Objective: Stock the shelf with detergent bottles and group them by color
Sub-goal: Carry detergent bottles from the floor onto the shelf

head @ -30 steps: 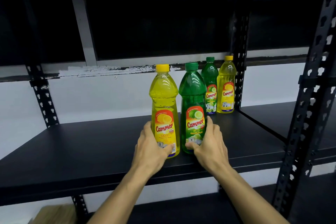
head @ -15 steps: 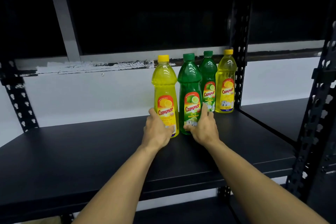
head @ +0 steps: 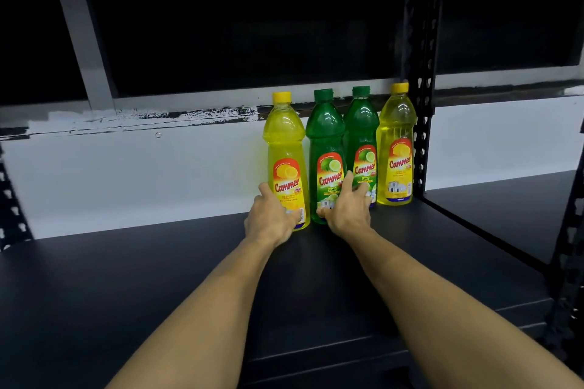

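Several detergent bottles stand in a row at the back of the black shelf (head: 158, 278). From left to right they are a yellow bottle (head: 286, 148), a green bottle (head: 325, 142), a second green bottle (head: 361, 136) and a second yellow bottle (head: 397, 142). My left hand (head: 271, 219) grips the base of the left yellow bottle. My right hand (head: 346, 210) grips the base of the left green bottle, its fingers reaching in front of the second green bottle. All the bottles stand upright, close together.
A black perforated upright post (head: 422, 73) rises right behind the right yellow bottle. A second black shelf (head: 505, 208) lies to the right of it. A white wall (head: 126, 174) backs the shelf. Another post (head: 568, 246) stands at the front right.
Both hands have pushed the yellow and green bottles from the shelf's front to the back, into line with the two bottles standing there.
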Available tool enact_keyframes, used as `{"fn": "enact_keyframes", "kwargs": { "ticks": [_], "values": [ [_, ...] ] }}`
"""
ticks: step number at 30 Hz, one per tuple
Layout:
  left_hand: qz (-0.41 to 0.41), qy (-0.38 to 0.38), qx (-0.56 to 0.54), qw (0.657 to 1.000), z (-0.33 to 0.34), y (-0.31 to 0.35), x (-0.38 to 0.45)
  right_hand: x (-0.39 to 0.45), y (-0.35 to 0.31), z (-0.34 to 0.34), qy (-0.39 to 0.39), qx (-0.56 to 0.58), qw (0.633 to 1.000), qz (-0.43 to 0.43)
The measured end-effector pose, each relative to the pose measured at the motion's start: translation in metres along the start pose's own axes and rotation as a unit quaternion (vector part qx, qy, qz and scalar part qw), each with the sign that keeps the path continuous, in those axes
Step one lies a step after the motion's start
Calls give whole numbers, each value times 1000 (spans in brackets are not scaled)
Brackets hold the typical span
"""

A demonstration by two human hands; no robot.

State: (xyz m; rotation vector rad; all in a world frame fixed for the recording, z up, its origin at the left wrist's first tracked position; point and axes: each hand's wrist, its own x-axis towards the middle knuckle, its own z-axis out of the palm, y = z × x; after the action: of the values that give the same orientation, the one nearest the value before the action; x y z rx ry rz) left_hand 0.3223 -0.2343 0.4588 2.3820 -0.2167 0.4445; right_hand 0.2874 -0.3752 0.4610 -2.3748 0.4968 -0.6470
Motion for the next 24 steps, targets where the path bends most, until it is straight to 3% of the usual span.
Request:
{"fn": "enact_keyframes", "kwargs": {
  "ticks": [24],
  "values": [
    [18, -9, 10, 1000, 18, -7, 52, 31, -9, 25, 22, -49, 998, -18]
  ]
}}
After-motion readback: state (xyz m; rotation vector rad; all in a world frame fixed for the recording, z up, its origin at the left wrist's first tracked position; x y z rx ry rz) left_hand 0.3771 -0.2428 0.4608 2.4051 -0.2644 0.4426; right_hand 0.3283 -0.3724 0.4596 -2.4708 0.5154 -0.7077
